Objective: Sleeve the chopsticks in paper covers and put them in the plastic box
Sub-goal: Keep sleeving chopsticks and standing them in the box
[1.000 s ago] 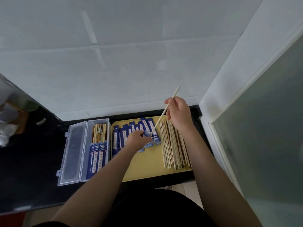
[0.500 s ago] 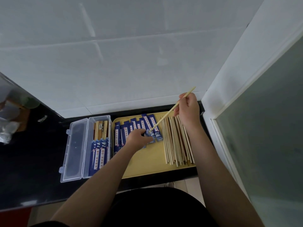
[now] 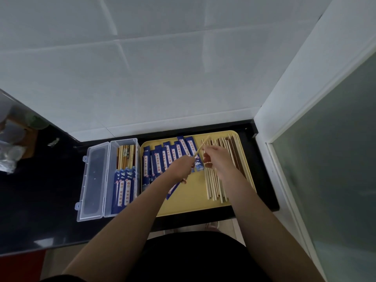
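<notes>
My left hand (image 3: 182, 167) grips a blue paper cover (image 3: 172, 190) over the yellow tray (image 3: 195, 202). A pale chopstick pair (image 3: 201, 146) sticks out of the cover's top end, slanting up to the right. My right hand (image 3: 218, 160) pinches that pair close to my left hand. Several empty blue covers (image 3: 160, 158) lie in a row on the tray's left half. Bare chopsticks (image 3: 214, 188) lie in a pile on its right half, with darker ones (image 3: 236, 151) further right. The clear plastic box (image 3: 114, 148) stands left of the tray and holds several sleeved chopsticks (image 3: 124, 186).
The box's lid (image 3: 92, 180) lies open to the left on the black counter (image 3: 46, 200). A white tiled wall rises behind, and a white frame with frosted glass (image 3: 325, 159) closes the right side. Blurred jars and a wooden stand (image 3: 14, 143) sit at the far left.
My right hand came down and left toward my left hand, and the chopstick pair slid further into the cover. My left hand lifted the cover off the row.
</notes>
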`<action>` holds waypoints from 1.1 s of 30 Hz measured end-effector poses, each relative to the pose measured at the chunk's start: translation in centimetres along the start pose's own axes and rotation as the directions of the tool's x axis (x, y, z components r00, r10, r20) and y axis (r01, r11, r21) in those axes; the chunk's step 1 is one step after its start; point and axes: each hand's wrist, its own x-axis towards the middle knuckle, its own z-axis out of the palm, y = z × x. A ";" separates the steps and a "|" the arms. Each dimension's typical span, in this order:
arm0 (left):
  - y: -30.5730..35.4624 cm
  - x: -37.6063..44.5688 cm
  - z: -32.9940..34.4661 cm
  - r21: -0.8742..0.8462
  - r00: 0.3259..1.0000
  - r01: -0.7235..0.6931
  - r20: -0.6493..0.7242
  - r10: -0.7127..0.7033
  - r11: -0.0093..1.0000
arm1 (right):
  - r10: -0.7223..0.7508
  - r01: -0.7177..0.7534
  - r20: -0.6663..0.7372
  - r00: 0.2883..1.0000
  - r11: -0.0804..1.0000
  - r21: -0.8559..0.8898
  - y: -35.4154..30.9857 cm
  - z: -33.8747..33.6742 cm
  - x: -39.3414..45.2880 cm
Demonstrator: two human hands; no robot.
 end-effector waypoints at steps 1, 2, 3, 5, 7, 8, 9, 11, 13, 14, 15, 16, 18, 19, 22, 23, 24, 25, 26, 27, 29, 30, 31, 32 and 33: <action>-0.2 -0.1 0.0 -0.068 0.999 0.032 0.017 -0.030 0.997 | 0.004 -0.005 -0.012 1.000 0.998 -0.065 0.8 0.0 0.3; -0.6 -0.1 0.0 -0.150 0.998 0.067 0.022 -0.065 0.986 | -0.010 0.005 -0.024 1.000 0.979 -0.202 1.8 0.0 0.7; -1.0 -0.3 0.0 -0.232 0.995 0.100 0.021 -0.098 0.968 | -0.030 0.016 -0.031 0.999 0.930 -0.368 3.0 0.1 1.1; -1.8 -0.5 -0.2 -0.353 0.990 0.135 0.024 -0.136 0.926 | -0.044 0.004 -0.046 0.998 0.767 -0.642 5.5 0.2 1.3; -2.6 -0.8 -0.4 -0.420 0.988 0.151 0.037 -0.149 0.895 | -0.031 -0.023 -0.056 0.998 0.646 -0.763 7.6 0.4 1.0; -3.0 -0.7 -0.4 -0.439 0.988 0.151 0.034 -0.151 0.886 | -0.042 -0.028 -0.068 0.997 0.608 -0.793 8.3 0.6 0.8; -3.3 -0.7 -0.5 -0.449 0.988 0.149 0.025 -0.155 0.881 | -0.069 -0.026 -0.080 0.994 0.573 -0.819 8.8 0.8 0.6; -3.8 -0.6 -0.5 -0.461 0.988 0.138 0.005 -0.153 0.877 | -0.137 -0.009 -0.089 0.987 0.501 -0.865 9.2 1.1 0.4; -4.1 -0.6 -0.5 -0.475 0.989 0.131 -0.003 -0.150 0.870 | -0.165 0.005 -0.087 0.982 0.487 -0.873 9.2 1.3 0.4; -4.2 -0.6 -0.6 -0.480 0.989 0.131 -0.002 -0.151 0.868 | -0.164 0.009 -0.083 0.983 0.494 -0.870 9.1 1.3 0.4; -4.2 -0.7 -0.6 -0.482 0.988 0.133 -0.001 -0.152 0.866 | -0.155 0.008 -0.080 0.985 0.500 -0.866 9.1 1.3 0.4; -4.2 -0.7 -0.6 -0.481 0.989 0.131 -0.003 -0.151 0.867 | -0.147 0.005 -0.082 0.986 0.509 -0.861 9.0 1.3 0.4; -4.1 -0.7 -0.7 -0.477 0.989 0.129 -0.005 -0.149 0.870 | -0.119 -0.020 -0.102 0.988 0.552 -0.833 9.0 1.1 0.4; -4.0 -0.7 -0.7 -0.473 0.989 0.126 -0.005 -0.146 0.872 | -0.104 -0.034 -0.118 0.988 0.594 -0.804 8.9 1.0 0.4; -3.9 -0.6 -0.7 -0.466 0.990 0.112 -0.022 -0.139 0.878 | -0.067 -0.037 -0.129 0.989 0.743 -0.668 7.9 0.3 0.1; -3.8 -0.5 -0.7 -0.463 0.990 0.107 -0.030 -0.136 0.880 | -0.060 -0.023 -0.114 0.992 0.788 -0.616 7.4 0.1 0.0; -3.7 -0.5 -0.6 -0.460 0.990 0.100 -0.038 -0.132 0.882 | -0.062 0.000 -0.089 0.994 0.822 -0.570 6.7 -0.1 -0.1; -3.6 -0.4 -0.5 -0.457 0.991 0.090 -0.045 -0.124 0.885 | -0.068 0.025 -0.062 0.996 0.849 -0.528 6.0 -0.3 -0.2; -3.4 -0.3 -0.4 -0.460 0.993 0.077 -0.048 -0.111 0.885 | -0.078 0.051 -0.035 0.996 0.874 -0.482 5.3 -0.5 -0.3; -3.2 -0.3 -0.4 -0.468 0.994 0.065 -0.050 -0.100 0.882 | -0.083 0.070 -0.010 0.997 0.900 -0.430 4.7 -0.7 -0.3; -2.8 -0.2 -0.3 -0.486 0.996 0.041 -0.055 -0.077 0.873 | -0.100 0.097 0.009 0.995 0.936 -0.339 3.7 -1.3 -0.3; -2.7 -0.1 -0.3 -0.492 0.996 0.031 -0.057 -0.069 0.870 | -0.115 0.111 0.007 0.993 0.939 -0.325 3.4 -1.5 -0.3; -2.6 -0.2 -0.3 -0.497 0.996 0.023 -0.059 -0.060 0.867 | -0.129 0.121 0.000 0.992 0.932 -0.342 3.3 -1.7 -0.2; -2.6 -0.1 -0.3 -0.497 0.997 0.018 -0.059 -0.055 0.867 | -0.138 0.125 -0.008 0.990 0.916 -0.382 3.4 -1.9 -0.1; -2.6 -0.1 -0.2 -0.494 0.997 0.016 -0.059 -0.052 0.869 | -0.146 0.123 -0.018 0.989 0.889 -0.442 3.8 -2.2 0.0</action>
